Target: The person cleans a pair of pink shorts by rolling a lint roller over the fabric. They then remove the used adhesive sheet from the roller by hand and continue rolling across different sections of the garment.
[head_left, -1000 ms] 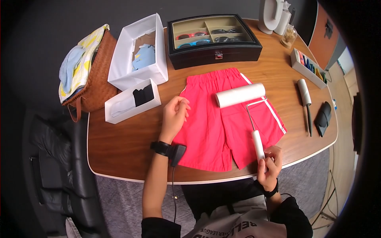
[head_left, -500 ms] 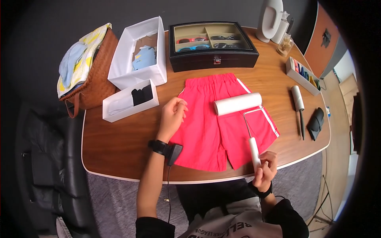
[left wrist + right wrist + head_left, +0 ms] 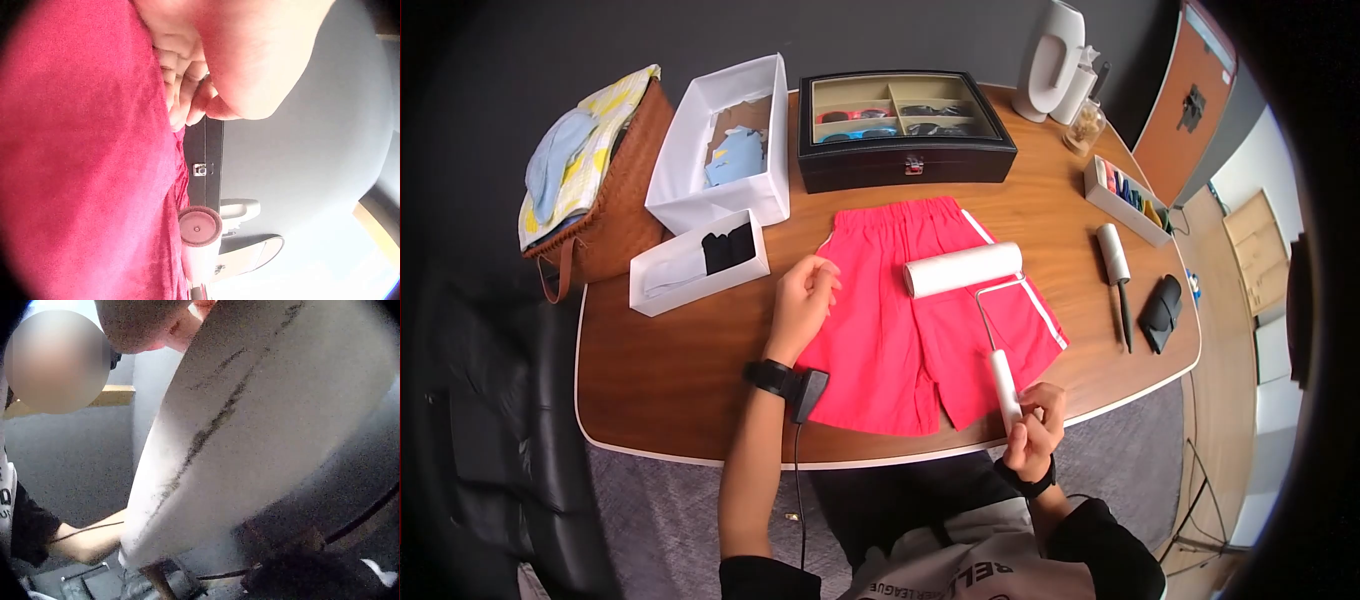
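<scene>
1. A person's right hand [image 3: 1033, 430], nearest the table's front edge, grips the white handle [image 3: 1005, 388] of a lint roller [image 3: 963, 270], fingers curled round it and thumb alongside.
2. Red shorts [image 3: 875, 330] lie flat on the wooden table [image 3: 670, 375], between the two hands; the roller's white cylinder rests across their upper right part, beyond the right fingers and apart from the left.
3. The left hand [image 3: 803, 308] touches the shorts' left edge, fingers loosely bent and close together, not spread.
4. At right, a smaller roller [image 3: 1113, 255] lies beside a black pouch [image 3: 1161, 313].
5. Farther back at left, a small white box [image 3: 700, 280] holds dark and pale cloth, near a larger white box [image 3: 775, 185].
6. Beyond the waistband sits a black eyewear case [image 3: 907, 172].
</scene>
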Demonstrator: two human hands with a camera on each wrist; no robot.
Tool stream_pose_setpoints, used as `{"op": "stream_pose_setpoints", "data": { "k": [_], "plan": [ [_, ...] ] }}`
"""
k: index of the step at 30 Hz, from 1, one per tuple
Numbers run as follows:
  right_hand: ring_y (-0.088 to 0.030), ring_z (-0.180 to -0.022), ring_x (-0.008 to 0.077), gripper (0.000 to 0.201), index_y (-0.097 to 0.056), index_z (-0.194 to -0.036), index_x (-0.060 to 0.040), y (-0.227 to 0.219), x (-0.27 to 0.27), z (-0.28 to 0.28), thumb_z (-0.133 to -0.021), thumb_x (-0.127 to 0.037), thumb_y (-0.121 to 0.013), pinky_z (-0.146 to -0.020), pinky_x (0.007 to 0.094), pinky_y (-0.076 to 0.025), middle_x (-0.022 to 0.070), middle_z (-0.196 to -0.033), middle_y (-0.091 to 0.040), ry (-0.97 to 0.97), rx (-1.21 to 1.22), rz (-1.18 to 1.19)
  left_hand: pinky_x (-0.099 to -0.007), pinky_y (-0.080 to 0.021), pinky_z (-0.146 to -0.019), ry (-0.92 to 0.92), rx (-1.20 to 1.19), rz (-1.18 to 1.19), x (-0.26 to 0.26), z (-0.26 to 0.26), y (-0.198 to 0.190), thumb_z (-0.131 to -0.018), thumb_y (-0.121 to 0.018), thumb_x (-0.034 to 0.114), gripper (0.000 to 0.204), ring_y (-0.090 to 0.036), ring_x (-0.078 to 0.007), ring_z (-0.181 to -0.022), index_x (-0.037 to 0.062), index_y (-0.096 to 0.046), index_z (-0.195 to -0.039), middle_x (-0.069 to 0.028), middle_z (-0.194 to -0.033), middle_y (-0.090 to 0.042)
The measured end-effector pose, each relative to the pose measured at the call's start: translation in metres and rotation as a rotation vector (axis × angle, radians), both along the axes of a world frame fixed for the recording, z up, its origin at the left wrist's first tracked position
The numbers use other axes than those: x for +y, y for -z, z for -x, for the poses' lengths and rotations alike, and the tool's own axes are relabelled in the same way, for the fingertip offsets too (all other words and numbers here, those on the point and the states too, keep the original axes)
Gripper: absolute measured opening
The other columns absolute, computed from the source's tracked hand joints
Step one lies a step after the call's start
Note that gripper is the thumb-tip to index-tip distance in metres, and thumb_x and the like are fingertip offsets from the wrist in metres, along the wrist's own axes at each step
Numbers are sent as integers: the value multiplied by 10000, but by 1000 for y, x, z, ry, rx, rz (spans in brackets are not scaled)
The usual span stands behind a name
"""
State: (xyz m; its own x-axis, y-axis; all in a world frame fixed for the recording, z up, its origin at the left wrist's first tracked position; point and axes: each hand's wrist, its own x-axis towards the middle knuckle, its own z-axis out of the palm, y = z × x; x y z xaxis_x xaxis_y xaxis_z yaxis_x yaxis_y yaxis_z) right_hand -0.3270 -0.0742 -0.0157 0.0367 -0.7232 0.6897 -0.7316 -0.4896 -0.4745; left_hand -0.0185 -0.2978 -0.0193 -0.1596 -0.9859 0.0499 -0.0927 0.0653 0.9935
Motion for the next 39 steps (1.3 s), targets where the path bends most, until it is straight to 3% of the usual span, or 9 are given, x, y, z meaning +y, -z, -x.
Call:
{"op": "stream_pose_setpoints", "data": {
  "k": [5,7,13,23,26,28,36,39],
  "plan": [
    [-552,-910,339,277,-495,-654,-10,-12,-10,-12,-809,-147,-680,-681,380,-450,183,-992,-582,65,-21,-67,-201,-427,-499,18,-8,19,-1,-1,0,-1035,-487,111,173,-548,-54,-624,10,-606,-959,-35,-801,-630],
    [-553,-909,338,276,-501,-649,-13,-9,-8,-9,-804,-142,-690,-671,365,-449,179,-999,-592,24,-25,-50,-225,-447,-515,1,27,16,-1,-1,1,-1018,-539,138,177,-578,-68,-599,-6,-616,-949,-42,-771,-655],
    [-561,-911,335,309,-494,-598,3,-18,-14,-16,-792,-121,-700,-603,360,-395,189,-1094,-628,50,15,-144,-223,-453,-504,-2,10,53,-1,-1,3,-1010,-529,105,155,-584,-69,-602,-4,-620,-947,-40,-767,-654],
    [-577,-1008,373,300,-493,-589,24,-19,-14,-16,-781,-80,-698,-688,378,-459,204,-1098,-634,48,36,-172,-228,-468,-532,-7,-15,36,1,0,2,-1007,-531,103,157,-591,-73,-607,-4,-625,-941,-43,-772,-658],
    [-578,-1025,379,289,-505,-595,30,-19,-15,-16,-783,-75,-698,-701,385,-466,207,-1107,-635,50,39,-163,-196,-431,-502,20,-45,49,0,0,1,-1035,-490,109,168,-553,-48,-626,18,-608,-959,-26,-802,-638],
    [-579,-1037,382,288,-510,-596,33,-21,-15,-17,-785,-76,-697,-706,391,-470,208,-1113,-635,50,39,-147,-232,-465,-535,-11,4,65,0,1,1,-1009,-539,117,166,-594,-77,-605,-10,-624,-944,-45,-765,-659],
    [-574,-1080,407,266,-579,-625,47,-21,-16,-15,-789,-120,-706,-826,444,-480,221,-1160,-629,39,47,-198,-232,-464,-551,0,7,41,0,-1,3,-1005,-532,106,157,-595,-82,-614,-11,-620,-949,-47,-773,-658],
    [-575,-1084,404,275,-569,-611,37,-21,-17,-15,-769,-127,-723,-800,435,-490,217,-1162,-632,35,59,-162,-231,-461,-550,0,7,45,1,-1,1,-1008,-530,111,163,-592,-81,-610,-11,-620,-946,-47,-772,-658]
  ]
}}
